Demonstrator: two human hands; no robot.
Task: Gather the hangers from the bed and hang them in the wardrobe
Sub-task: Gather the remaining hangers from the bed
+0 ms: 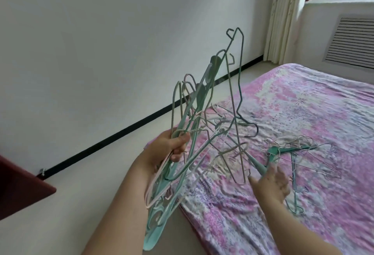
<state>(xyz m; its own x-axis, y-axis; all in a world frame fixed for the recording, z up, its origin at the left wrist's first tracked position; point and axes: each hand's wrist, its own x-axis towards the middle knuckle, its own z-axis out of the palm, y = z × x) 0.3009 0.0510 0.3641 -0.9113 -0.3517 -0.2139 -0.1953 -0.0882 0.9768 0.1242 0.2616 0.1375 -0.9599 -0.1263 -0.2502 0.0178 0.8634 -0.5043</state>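
A: Item 1, the held bundle?

B: The left hand clenches a tangle of hangers at their hooks, above the near-left corner of the bed. Gripped there, the frames likely stay fanned and hooks stay together for the wardrobe rail. Thin teal, pink and pale wire, plus flat teal plastic pieces; ends point up and down.

A: Item 2, what remains on the bed?

B: The loose hangers lie on the floral cover, right of the bundle. They are silvery wire, with 1 teal plastic hanger among them.

A: The right hand?

B: Blurred, low over the bed, fingers spread and released, touching the teal hanger's near end. No grasp is visible yet.
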